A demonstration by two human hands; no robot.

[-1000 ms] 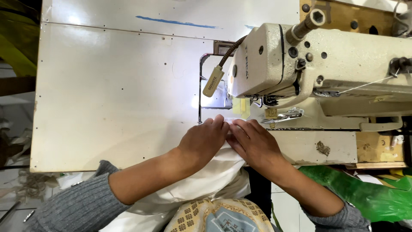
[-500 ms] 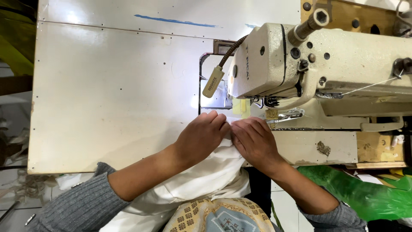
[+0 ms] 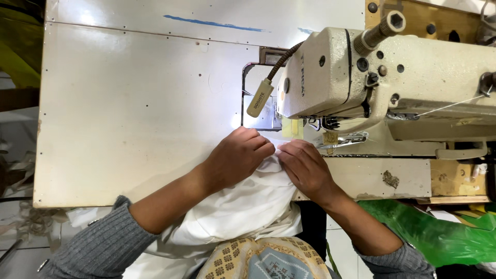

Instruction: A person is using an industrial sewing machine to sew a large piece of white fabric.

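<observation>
My left hand (image 3: 235, 157) and my right hand (image 3: 306, 168) meet on a bunched piece of white cloth (image 3: 243, 206) at the front edge of the sewing table (image 3: 129, 113). Both hands pinch the cloth's top fold, fingertips nearly touching. The fold lies just in front of the needle area (image 3: 323, 126) of a cream sewing machine (image 3: 392, 77). The rest of the cloth hangs off the table towards my lap. The needle itself is hidden under the machine head.
A small lamp on a flexible neck (image 3: 261, 95) shines by the machine head. A green plastic bag (image 3: 439, 232) lies at the lower right. A patterned cap-like item (image 3: 263, 258) sits below the cloth. Yellow fabric (image 3: 18, 57) shows at the far left.
Both hands have stayed together on the cloth and edged slightly closer to the machine head. The cloth bunch has barely shifted.
</observation>
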